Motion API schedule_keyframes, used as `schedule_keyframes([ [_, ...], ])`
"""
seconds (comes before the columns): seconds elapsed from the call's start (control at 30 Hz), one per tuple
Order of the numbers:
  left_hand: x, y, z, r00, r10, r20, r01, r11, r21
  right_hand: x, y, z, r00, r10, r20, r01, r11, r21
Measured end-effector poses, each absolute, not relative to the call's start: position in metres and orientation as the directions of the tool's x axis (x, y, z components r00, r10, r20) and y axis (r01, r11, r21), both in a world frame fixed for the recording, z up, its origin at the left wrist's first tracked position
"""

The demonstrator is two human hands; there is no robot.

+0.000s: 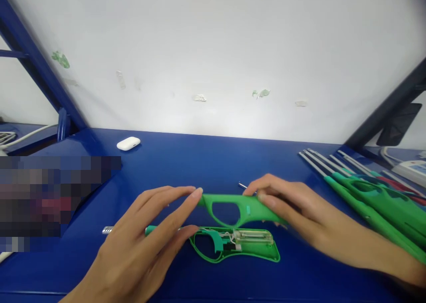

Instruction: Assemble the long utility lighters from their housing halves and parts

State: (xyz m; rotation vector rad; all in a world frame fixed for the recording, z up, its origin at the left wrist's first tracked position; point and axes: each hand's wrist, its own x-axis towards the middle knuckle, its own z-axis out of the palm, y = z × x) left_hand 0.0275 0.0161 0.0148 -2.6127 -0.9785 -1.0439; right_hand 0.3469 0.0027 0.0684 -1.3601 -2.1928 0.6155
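A green handle shell (258,209) with an oval opening is held level between both hands. My left hand (146,236) pinches its left end with the fingertips, and my right hand (299,210) grips its right part. Just below, an open green lighter half (266,249) lies on the blue table, with a clear fuel tank (254,237), a teal trigger (216,240) and white wires inside. Its metal tip (107,230) sticks out left of my left hand, which hides most of the tube. A thin metal rod (244,186) shows by my right fingertips.
Several green lighters (366,201) with metal tubes lie on the right of the blue table (186,161). A white case (128,143) sits at the back left. A white wall stands behind, and a blurred patch covers the left edge.
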Motion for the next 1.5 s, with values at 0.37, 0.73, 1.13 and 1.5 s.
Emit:
schedule_keyframes([
  [0.37,0.016,0.020,0.013,0.581,0.517,0.628,0.592,-0.799,0.110,0.343,-0.005,0.058,-0.527,0.849,0.039,0.733,0.477,-0.485],
  [0.73,0.015,0.016,0.009,0.594,0.645,0.480,0.640,-0.741,0.204,0.337,-0.011,0.052,-0.606,0.783,0.142,0.690,0.606,-0.396],
  [1.13,0.015,0.016,0.011,0.602,0.649,0.465,0.613,-0.749,0.251,0.338,-0.011,0.045,-0.619,0.764,0.180,0.684,0.638,-0.354],
  [1.5,0.015,0.013,0.016,0.672,0.622,0.402,0.595,-0.777,0.208,0.336,-0.012,0.042,-0.619,0.783,0.065,0.715,0.596,-0.366],
])
